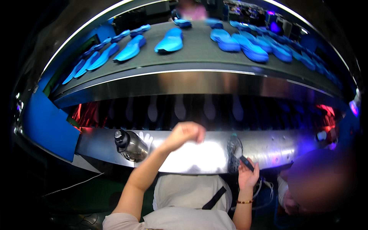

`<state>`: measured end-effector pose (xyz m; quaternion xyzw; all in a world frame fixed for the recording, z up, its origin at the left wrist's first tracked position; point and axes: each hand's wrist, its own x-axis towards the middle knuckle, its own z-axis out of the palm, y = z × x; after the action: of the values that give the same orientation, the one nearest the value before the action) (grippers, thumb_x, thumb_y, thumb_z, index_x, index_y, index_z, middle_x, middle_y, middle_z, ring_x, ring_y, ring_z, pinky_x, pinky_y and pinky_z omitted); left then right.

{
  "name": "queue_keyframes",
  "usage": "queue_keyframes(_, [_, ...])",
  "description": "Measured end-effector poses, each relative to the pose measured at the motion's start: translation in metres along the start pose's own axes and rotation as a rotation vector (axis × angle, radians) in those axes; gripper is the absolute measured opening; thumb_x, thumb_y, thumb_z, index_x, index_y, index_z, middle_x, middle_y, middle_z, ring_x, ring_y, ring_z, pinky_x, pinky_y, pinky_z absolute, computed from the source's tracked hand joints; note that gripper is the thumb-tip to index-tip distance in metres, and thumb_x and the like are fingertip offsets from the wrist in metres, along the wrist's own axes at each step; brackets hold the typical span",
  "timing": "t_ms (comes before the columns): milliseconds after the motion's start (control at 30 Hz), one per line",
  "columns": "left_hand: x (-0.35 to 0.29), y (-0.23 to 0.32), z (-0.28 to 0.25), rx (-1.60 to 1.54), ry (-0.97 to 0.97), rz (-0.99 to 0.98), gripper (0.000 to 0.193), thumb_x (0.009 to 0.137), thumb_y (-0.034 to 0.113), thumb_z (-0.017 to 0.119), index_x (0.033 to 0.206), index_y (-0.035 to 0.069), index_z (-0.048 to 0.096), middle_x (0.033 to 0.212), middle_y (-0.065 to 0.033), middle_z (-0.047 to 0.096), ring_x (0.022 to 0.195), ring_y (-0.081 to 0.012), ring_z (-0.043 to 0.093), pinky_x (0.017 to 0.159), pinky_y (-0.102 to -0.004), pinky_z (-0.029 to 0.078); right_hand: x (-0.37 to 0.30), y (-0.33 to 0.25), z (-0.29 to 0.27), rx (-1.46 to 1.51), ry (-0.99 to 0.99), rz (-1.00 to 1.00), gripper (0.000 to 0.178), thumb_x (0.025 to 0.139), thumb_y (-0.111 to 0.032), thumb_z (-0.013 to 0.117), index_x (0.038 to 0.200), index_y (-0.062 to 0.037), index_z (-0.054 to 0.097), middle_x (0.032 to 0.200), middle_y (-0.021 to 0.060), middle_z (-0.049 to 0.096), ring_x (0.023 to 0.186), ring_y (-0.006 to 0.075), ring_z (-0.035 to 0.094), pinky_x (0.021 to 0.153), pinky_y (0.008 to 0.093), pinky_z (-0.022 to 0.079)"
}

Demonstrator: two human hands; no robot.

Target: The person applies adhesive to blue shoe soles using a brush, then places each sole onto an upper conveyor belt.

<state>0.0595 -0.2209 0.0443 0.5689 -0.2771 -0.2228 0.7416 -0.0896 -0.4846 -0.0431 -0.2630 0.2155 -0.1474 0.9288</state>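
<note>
My left hand (186, 134) is raised over the left-middle part of a steel ledge (191, 157), its fingers curled in and slightly blurred. Whether anything is inside them is hidden. At the ledge's front edge, my right hand (249, 177) has its thumb and fingers around a slim black oblong object (246, 163). Right beside this object, on the ledge, lies a see-through item with a dark, dotted lower part (233, 165); its kind is unclear. A dark translucent bottle with a black lid (132, 147) stands left of my left hand, with a white glove (146, 138) behind it.
Beyond the ledge, a dark conveyor belt (191, 55) carries many blue shoe soles (170, 40). Pale sole shapes (180, 107) show in the dark gap beneath it. A blurred person (318, 180) is close at the right. Another person (191, 10) is across the belt. Blue panel (50, 122) at left.
</note>
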Motion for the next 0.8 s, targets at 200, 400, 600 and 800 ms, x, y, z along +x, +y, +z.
queue_keyframes(200, [-0.168,-0.132,-0.036,0.391,0.467,-0.672,0.040,0.086,0.036,0.048,0.076,0.001,0.064,0.048,-0.0018,0.051,0.041,-0.0077,0.044,0.043,-0.0229,0.037,-0.006,0.022,0.004,-0.099,0.007,0.076,0.048,0.088,-0.040,0.039,0.102,0.0044,0.053,0.096,0.0181,0.060,0.088,0.0262,0.058,0.070,0.0322,0.046])
queue_keyframes(400, [-0.298,-0.197,-0.029,0.549,0.873,-0.800,0.048,0.087,0.038,0.041,0.059,0.002,0.058,0.050,-0.0094,0.054,0.047,-0.0200,0.054,0.051,-0.0327,0.042,-0.012,0.042,0.041,-0.192,-0.001,0.091,0.048,0.089,-0.040,0.039,0.101,0.0038,0.054,0.095,0.0172,0.060,0.087,0.0255,0.058,0.068,0.0310,0.045])
queue_keyframes(600, [-0.364,-0.267,-0.011,0.707,0.975,-1.229,0.043,0.085,0.029,0.036,0.082,-0.004,0.064,0.093,-0.0255,0.058,0.092,-0.0370,0.057,0.081,-0.0428,0.044,-0.007,0.054,0.064,-0.200,-0.062,0.101,0.048,0.088,-0.040,0.040,0.100,0.0042,0.054,0.094,0.0174,0.059,0.089,0.0262,0.057,0.067,0.0323,0.044])
queue_keyframes(800, [-0.476,-0.378,-0.007,0.359,0.399,-1.626,0.040,0.075,0.029,0.056,0.096,-0.004,0.060,0.092,-0.0232,0.061,0.085,-0.0294,0.061,0.074,-0.0360,0.049,0.016,0.060,0.076,-0.202,-0.113,0.183,0.046,0.087,-0.039,0.041,0.100,0.0022,0.055,0.094,0.0158,0.059,0.090,0.0265,0.056,0.070,0.0326,0.045])
